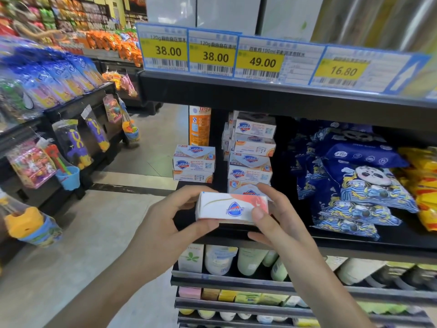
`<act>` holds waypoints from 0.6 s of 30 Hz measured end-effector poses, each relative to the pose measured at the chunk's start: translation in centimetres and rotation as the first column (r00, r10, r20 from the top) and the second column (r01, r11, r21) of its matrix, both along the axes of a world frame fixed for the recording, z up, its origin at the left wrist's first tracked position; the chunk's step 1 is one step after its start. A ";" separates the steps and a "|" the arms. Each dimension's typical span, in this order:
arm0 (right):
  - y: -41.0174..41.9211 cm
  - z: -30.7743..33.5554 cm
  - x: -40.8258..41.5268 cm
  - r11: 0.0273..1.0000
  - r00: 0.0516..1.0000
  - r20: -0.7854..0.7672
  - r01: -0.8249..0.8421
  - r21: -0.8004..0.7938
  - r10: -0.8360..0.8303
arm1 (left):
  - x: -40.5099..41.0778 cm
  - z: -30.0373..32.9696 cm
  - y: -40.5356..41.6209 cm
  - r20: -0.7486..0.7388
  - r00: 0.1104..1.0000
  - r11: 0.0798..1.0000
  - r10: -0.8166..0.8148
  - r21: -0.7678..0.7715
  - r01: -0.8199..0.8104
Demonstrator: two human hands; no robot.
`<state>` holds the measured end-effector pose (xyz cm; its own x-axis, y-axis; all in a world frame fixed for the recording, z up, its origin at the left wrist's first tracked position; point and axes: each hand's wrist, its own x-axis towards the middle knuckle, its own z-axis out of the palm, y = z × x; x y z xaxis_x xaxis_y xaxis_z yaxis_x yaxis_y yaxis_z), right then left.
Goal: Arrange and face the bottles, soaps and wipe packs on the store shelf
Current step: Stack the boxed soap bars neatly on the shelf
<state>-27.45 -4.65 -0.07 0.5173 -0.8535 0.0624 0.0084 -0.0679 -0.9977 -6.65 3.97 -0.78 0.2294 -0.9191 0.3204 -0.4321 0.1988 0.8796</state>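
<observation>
A white soap box [227, 208] with a blue shield logo, printed upside down toward me, is held in front of the black shelf [354, 242]. My left hand [170, 223] grips its left end and my right hand [274, 216] grips its right end. Behind it stand two stacks of the same soap boxes, a short one [194, 163] at the shelf's left end and a taller one [254, 150] beside it. An orange spray can [199, 125] stands behind the short stack. Dark blue panda wipe packs [359, 181] lie piled to the right.
Yellow packs [423, 183] lie at the far right. Price tags [212, 53] line the shelf above. Bottles and tubes [236, 259] fill the shelf below, with small boxes [227, 294] lower still. A toy rack [71, 147] stands left across the aisle floor [94, 233].
</observation>
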 end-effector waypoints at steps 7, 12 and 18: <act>0.3 -0.1 -0.5 0.971 0.999 0.042 -0.019 -0.239 0.030 | -0.4 0.5 -0.1 -0.089 0.996 0.997 0.031 0.067 -0.025; 0.7 0.2 -0.8 0.857 0.982 -0.175 -0.147 -0.494 0.067 | -0.7 0.8 -0.3 -0.156 0.987 0.995 0.040 0.101 -0.024; 1.3 -0.4 -0.3 0.655 0.945 -0.297 -0.139 -0.743 -0.136 | -0.9 0.7 -0.6 -0.240 0.966 0.989 0.091 0.137 -0.060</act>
<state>-27.78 -3.32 -0.45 0.6265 -0.5826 0.5178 -0.2770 -0.7874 -0.5507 -7.56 3.38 -0.08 0.3566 -0.9256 0.1273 -0.2095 0.0536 0.9763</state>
